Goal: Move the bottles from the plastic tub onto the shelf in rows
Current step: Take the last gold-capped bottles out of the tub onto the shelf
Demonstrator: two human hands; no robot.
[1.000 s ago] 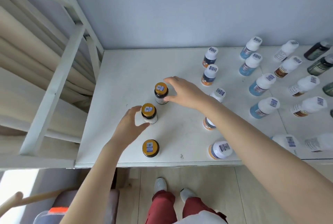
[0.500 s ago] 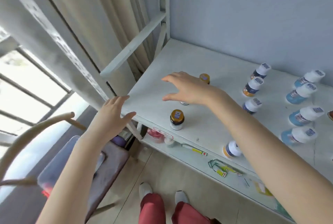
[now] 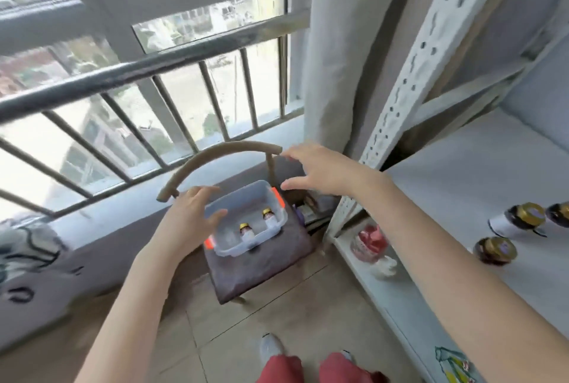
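Two bottles upright in tub on chair, labels lost to blur; left grip spread, covering tub's left corner; right grip spread beyond far corner, holding nothing; three more bottles on shelf, rightmost cut off at frame edge.

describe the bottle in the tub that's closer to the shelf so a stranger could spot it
Below the barred window, a brown cushioned chair carries a clear plastic tub with orange latches. Of two small gold-capped bottles inside, pick the right-hand bottle, by the wall nearest the white metal shelf; its twin stands mid-tub.
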